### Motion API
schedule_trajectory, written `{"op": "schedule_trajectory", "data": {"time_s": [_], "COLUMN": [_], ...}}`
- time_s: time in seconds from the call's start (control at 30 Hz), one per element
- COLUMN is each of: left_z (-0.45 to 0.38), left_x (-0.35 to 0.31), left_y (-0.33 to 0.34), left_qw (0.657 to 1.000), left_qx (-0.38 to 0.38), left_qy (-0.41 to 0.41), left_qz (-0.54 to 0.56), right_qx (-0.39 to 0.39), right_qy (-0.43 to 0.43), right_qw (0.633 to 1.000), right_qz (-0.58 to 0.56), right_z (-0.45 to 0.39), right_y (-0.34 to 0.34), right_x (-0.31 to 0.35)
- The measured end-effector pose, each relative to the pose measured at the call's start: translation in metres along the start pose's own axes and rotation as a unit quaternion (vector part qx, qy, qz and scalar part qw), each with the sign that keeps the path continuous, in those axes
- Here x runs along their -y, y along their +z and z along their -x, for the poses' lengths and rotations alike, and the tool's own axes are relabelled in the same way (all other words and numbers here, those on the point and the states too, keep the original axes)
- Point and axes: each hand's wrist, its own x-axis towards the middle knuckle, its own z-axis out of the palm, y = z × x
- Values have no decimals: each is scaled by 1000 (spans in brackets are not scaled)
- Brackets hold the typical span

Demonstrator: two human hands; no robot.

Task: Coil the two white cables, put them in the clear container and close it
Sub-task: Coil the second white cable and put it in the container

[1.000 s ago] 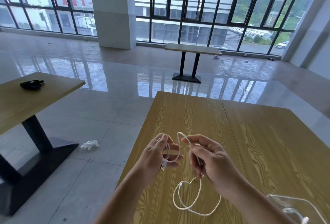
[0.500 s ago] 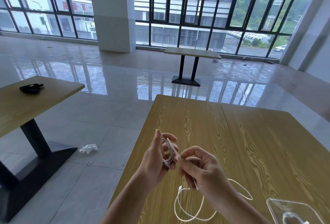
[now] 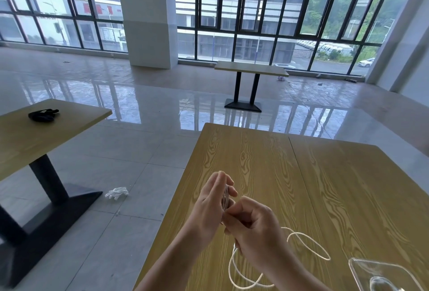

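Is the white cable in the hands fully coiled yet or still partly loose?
Partly loose. The left hand holds a few coiled turns, while the white cable trails in slack loops over the table.

Glossy tiled floor (image 3: 148,109), tall windows (image 3: 255,12)

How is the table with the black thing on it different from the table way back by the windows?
The left wooden table carries a black bundle; the far wooden table has a bare top. The left one stands close and shows a single dark post, while the far one stands by the windows on two thin posts. Both have light wood tops and flat black bases.
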Motion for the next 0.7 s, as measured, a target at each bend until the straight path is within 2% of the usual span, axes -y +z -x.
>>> {"op": "schedule_trajectory", "data": {"time_s": [0.1, 0.23, 0.37, 0.53, 0.7], "left_z": [-1, -3, -6, -11, -18], "left_x": [-1, 1, 6, -2, -26], "left_y": [1, -2, -9, -25, -37], "left_qw": [999, 999, 996, 984, 976], "left_qx": [-3, -36, -58, -126, -153], "left_qy": [30, 34, 23, 16, 37], "left_qz": [-33, -3, 64, 122, 148], "right_qx": [8, 33, 129, 276, 345], "right_qy": [-23, -9, 32, 60, 84], "right_qw": [999, 999, 990, 942, 893], "right_qz": [25, 16, 55, 182, 277], "right_z": [1, 4, 7, 8, 4], "right_y": [0, -3, -16, -33, -44], "right_x": [2, -2, -10, -16, -22]}}
